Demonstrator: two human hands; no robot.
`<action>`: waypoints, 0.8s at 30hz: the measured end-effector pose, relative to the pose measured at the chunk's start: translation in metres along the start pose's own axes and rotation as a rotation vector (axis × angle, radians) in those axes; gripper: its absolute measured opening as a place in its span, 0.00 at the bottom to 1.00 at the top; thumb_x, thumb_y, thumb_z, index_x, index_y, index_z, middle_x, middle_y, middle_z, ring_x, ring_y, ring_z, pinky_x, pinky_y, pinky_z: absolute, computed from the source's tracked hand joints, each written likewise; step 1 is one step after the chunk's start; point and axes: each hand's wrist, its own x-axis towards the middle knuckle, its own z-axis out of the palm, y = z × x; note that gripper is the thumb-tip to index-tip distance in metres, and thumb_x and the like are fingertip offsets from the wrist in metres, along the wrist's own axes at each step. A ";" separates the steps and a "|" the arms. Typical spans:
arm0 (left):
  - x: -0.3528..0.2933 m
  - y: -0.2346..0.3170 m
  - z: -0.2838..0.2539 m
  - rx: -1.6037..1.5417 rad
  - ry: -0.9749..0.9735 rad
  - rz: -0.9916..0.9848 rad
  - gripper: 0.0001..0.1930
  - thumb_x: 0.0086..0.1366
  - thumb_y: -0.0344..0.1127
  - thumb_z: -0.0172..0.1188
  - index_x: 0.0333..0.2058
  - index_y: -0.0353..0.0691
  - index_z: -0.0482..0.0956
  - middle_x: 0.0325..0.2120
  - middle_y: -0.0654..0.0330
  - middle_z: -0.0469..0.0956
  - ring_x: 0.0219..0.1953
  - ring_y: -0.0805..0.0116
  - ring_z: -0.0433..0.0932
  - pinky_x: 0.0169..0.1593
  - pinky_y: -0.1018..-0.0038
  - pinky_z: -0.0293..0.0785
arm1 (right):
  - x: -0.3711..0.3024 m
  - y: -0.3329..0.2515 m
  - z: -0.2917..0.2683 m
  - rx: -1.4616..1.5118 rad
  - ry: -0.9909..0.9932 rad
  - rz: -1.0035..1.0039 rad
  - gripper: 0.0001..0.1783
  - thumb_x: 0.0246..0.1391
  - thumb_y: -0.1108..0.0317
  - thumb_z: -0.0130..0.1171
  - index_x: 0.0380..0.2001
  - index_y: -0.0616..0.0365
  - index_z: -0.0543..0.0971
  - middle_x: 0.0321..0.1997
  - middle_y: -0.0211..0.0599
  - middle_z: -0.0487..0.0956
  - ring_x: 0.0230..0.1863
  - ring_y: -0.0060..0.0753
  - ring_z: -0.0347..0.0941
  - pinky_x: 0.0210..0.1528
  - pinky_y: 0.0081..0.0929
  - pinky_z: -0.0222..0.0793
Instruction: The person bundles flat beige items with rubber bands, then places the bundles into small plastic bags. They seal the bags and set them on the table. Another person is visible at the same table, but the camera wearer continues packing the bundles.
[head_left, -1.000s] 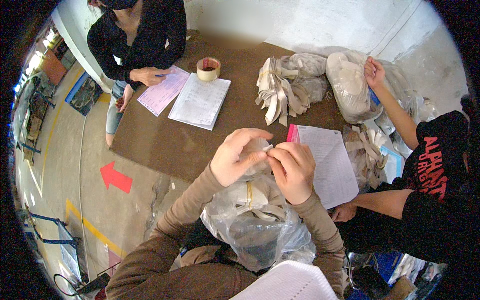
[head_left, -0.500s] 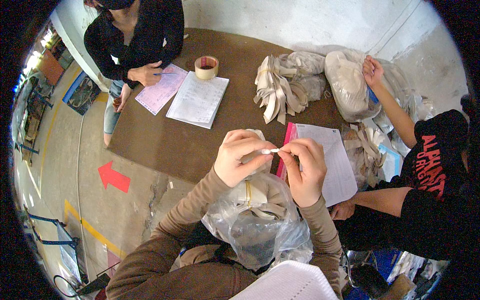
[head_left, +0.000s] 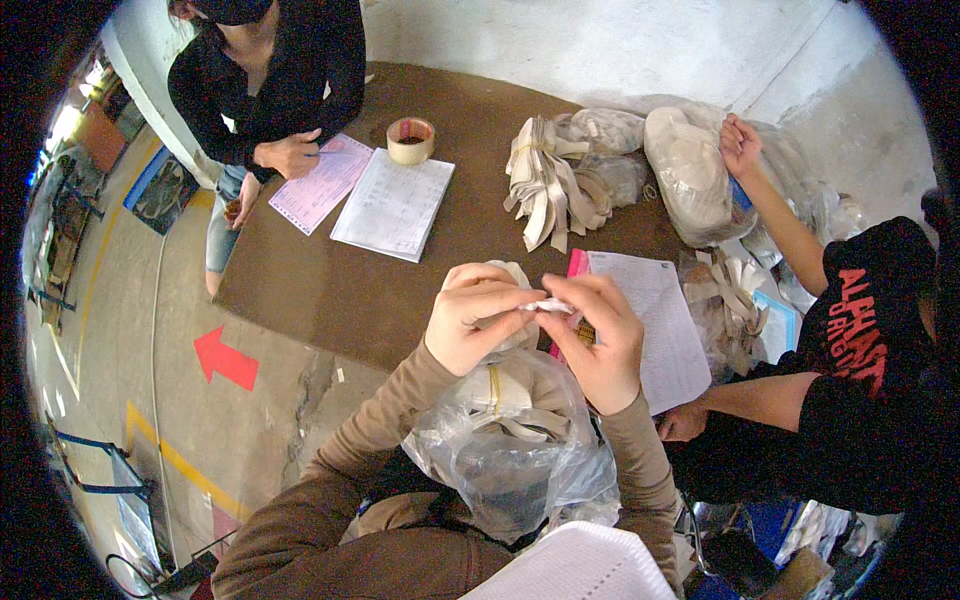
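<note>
My left hand [head_left: 472, 315] and my right hand [head_left: 605, 340] meet above the table's front edge, fingertips pinched on a small white twisted strip [head_left: 553, 305]. Its exact kind is too small to make out. Right below them is a clear plastic bag [head_left: 480, 455], bulging and close to my body. Inside it lie cream fabric strips [head_left: 520, 392] bundled with a yellow band. Part of the bag's top is hidden behind my hands. A sheet of paper with a pink edge [head_left: 640, 290] lies just beyond my right hand.
On the brown table [head_left: 330, 310] are a tape roll [head_left: 410, 150], a white paper stack [head_left: 393, 205], a pink form [head_left: 318, 190], cream strips [head_left: 555, 185] and filled bags [head_left: 685, 175]. One person [head_left: 270, 90] is at the far left, another [head_left: 860, 330] at the right.
My right hand has shifted slightly left, closer to my left hand. More of the white strip now shows, looking bunched between the fingertips. The bag stays in place.
</note>
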 end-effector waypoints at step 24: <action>-0.002 0.019 0.004 -0.169 0.067 -0.148 0.11 0.43 0.32 0.63 0.29 0.42 0.76 0.29 0.60 0.76 0.39 0.59 0.72 0.50 0.65 0.62 | -0.011 0.006 0.003 0.052 0.056 -0.147 0.10 0.51 0.81 0.57 0.38 0.62 0.76 0.37 0.42 0.76 0.40 0.43 0.75 0.40 0.31 0.71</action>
